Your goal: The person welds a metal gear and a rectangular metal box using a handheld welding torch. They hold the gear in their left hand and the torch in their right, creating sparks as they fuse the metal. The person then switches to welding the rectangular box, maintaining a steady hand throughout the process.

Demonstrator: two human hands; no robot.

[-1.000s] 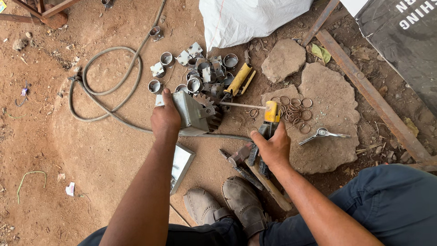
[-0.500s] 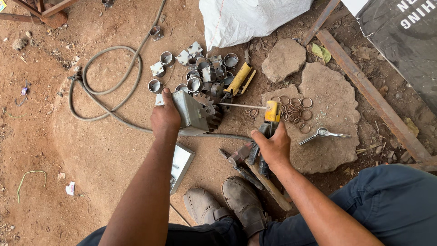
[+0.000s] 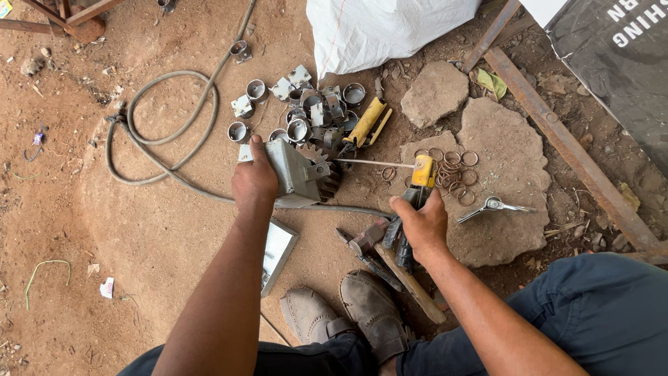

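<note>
The left hand (image 3: pixel 254 182) is clamped over the top edge of a grey sheet-metal bracket (image 3: pixel 296 170) that stands on the bare dirt ground (image 3: pixel 139 237) with a dark toothed gear (image 3: pixel 327 179) fixed against its right side. The right hand (image 3: pixel 421 226) is closed round a yellow-and-black electrode holder (image 3: pixel 417 188), whose thin welding rod (image 3: pixel 376 163) reaches left to the gear. The bracket looks stiff, sharp-edged and fairly heavy with the gear on it, so the folded upper edge away from the rod tip seems the safest place to hold. Just behind it lies a heap of short steel tube pieces and clamps (image 3: pixel 299 111) with a yellow-handled tool (image 3: pixel 365 124) beside them. Small wire rings (image 3: pixel 452 167) are scattered on a flat stone (image 3: pixel 501 188), near a pair of metal tongs (image 3: pixel 494 206). A hammer (image 3: pixel 390 261) lies by the shoes (image 3: pixel 348 317). The only container is a white woven sack (image 3: pixel 383 28); its contents are hidden. A grey hose (image 3: pixel 160 139) loops across the dirt.
</note>
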